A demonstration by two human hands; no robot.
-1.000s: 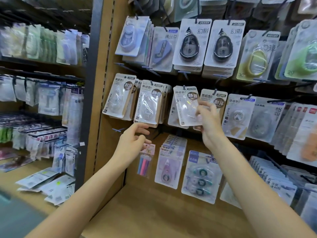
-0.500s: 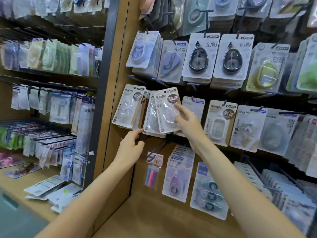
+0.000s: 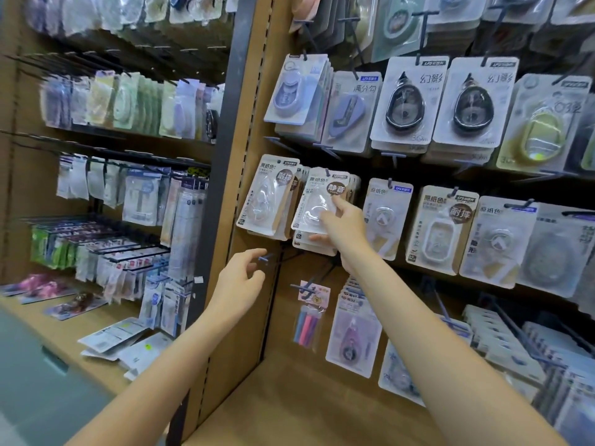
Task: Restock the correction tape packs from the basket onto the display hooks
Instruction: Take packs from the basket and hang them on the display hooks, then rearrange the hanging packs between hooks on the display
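Right hand [image 3: 341,226] pinches the correction tape pack [image 3: 318,201], hung upright on its hook [image 3: 327,172] at twelve o'clock of the fingers; left hand [image 3: 240,284], fingers loosely spread and empty, waits at seven o'clock, farther off.

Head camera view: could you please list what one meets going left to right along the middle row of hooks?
Clear teardrop pack → pack held by right hand → round-dispenser pack → white rectangular-dispenser pack.

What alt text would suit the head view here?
A person's right hand holds a correction tape pack at a hook among hanging packs on a shop display, while the left hand hovers open below it. Further stationery hangs on shelving to the left.
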